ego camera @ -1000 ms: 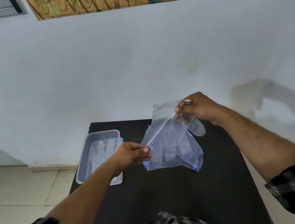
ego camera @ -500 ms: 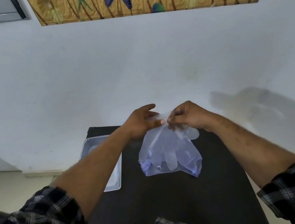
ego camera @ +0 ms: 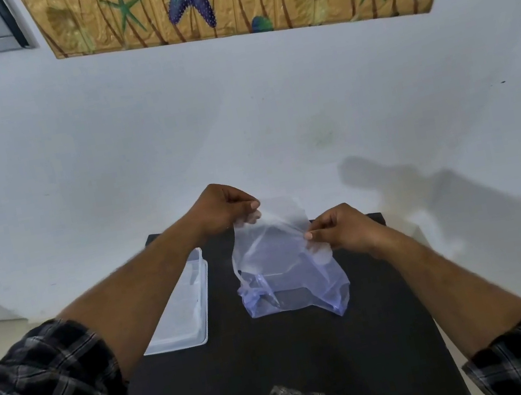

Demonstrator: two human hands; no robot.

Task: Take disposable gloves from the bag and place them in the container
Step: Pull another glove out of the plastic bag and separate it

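Now that your left hand (ego camera: 224, 209) and right hand (ego camera: 339, 230) have parted, fingers pinched on the bag (ego camera: 287, 267) mouth, it's open; glove-pull for the container (ego camera: 185, 310) is next.

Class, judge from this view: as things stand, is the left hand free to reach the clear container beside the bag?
Probably not yet. The left hand is pinching the bag at its top edge, as is the right hand. The container lies open under the left forearm, unobstructed, so releasing the bag should suffice.
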